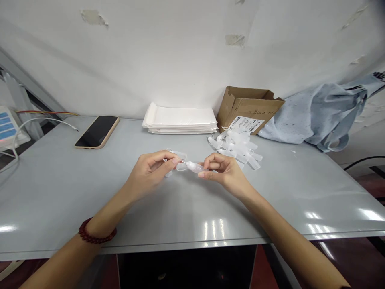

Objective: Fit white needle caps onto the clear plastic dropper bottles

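Between my two hands, above the middle of the grey table, is a small white translucent tube (194, 166) with a pale loop at its left end. My right hand (221, 168) pinches the tube's right end between thumb and fingers. My left hand (156, 165) is closed in a pinch on a thin strand at the tube's left end. Behind my left fingertips lies another translucent piece (179, 154), partly hidden. A pile of similar translucent pieces (239, 146) is spread just beyond my right hand.
The grey table (60, 208) meets a white wall. A phone (98, 131) lies at the left near a white cable (45, 119). White padded envelopes (183, 118) are stacked at the back, beside an open cardboard box (251, 108) and a light blue cloth bag (309, 112).
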`<act>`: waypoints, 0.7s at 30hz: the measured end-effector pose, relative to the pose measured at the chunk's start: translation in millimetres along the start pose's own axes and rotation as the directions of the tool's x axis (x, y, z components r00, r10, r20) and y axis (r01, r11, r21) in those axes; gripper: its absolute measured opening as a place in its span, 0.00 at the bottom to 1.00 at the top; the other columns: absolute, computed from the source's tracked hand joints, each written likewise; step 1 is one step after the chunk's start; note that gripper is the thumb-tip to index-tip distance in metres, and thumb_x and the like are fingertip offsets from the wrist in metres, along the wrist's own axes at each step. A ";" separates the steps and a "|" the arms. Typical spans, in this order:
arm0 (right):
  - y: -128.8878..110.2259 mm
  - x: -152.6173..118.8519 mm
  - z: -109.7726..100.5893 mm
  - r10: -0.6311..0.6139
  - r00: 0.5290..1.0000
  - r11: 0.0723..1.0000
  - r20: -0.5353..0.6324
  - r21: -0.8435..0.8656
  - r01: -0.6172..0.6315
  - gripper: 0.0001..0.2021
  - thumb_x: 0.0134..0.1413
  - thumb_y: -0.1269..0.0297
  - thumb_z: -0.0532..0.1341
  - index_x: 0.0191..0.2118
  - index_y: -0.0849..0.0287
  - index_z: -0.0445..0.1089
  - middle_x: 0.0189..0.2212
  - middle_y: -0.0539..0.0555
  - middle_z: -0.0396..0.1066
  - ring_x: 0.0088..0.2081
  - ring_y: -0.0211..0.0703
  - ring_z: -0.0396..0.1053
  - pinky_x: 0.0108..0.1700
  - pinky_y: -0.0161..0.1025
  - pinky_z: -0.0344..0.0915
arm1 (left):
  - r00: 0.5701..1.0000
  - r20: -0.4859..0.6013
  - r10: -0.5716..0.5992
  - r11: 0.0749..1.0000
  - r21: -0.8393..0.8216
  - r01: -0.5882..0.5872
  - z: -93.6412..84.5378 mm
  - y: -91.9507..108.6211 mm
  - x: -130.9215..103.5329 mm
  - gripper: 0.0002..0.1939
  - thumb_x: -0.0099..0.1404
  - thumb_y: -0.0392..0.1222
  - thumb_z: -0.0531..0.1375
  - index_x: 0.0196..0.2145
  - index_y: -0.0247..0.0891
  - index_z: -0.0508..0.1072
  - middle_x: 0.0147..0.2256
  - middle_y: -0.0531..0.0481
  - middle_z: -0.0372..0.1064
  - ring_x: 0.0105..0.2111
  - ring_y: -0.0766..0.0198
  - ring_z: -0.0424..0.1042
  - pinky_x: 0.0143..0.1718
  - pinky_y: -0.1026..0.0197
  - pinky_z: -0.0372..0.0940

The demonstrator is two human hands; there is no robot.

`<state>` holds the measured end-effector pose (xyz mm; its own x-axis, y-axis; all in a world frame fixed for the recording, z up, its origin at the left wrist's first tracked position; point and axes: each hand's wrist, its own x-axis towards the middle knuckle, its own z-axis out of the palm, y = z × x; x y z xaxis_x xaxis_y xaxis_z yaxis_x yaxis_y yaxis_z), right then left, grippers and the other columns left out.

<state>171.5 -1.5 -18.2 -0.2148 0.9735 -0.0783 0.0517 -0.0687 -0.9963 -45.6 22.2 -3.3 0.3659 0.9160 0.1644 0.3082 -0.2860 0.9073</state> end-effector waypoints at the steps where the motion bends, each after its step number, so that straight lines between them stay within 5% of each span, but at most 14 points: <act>1: -0.1 -0.1 0.2 0.001 1.000 1.000 -0.001 0.001 -0.001 0.11 0.42 0.65 0.70 0.27 0.57 0.65 0.28 0.49 0.76 0.38 0.44 0.73 0.40 0.39 0.63 | 1.000 0.000 0.002 1.000 0.000 -0.002 0.0 0.2 0.2 0.12 0.65 0.44 0.56 0.26 0.38 0.72 0.25 0.54 0.65 0.26 0.68 0.60 0.27 0.65 0.55; 9: 0.6 -0.2 0.8 -0.003 1.000 1.000 0.003 0.002 0.003 0.11 0.43 0.65 0.69 0.27 0.58 0.65 0.28 0.49 0.76 0.33 0.40 0.71 0.37 0.37 0.62 | 1.000 -0.010 -0.022 1.000 0.021 0.022 0.6 0.6 -0.1 0.12 0.65 0.44 0.56 0.26 0.38 0.72 0.25 0.54 0.66 0.26 0.68 0.60 0.27 0.64 0.55; 21: 0.1 -0.8 1.0 0.005 1.000 1.000 -0.006 -0.011 -0.005 0.11 0.43 0.63 0.69 0.27 0.57 0.65 0.28 0.50 0.76 0.38 0.44 0.73 0.40 0.39 0.63 | 0.999 -0.025 -0.027 0.998 0.050 0.028 -0.5 0.5 0.0 0.13 0.64 0.47 0.56 0.26 0.38 0.73 0.24 0.52 0.66 0.25 0.66 0.62 0.25 0.64 0.56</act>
<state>170.7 -2.5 -18.2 -0.2084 0.9745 -0.0831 0.0630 -0.0714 -0.9955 -45.9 22.2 -2.6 0.3354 0.9301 0.1500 0.3614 -0.2741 0.8912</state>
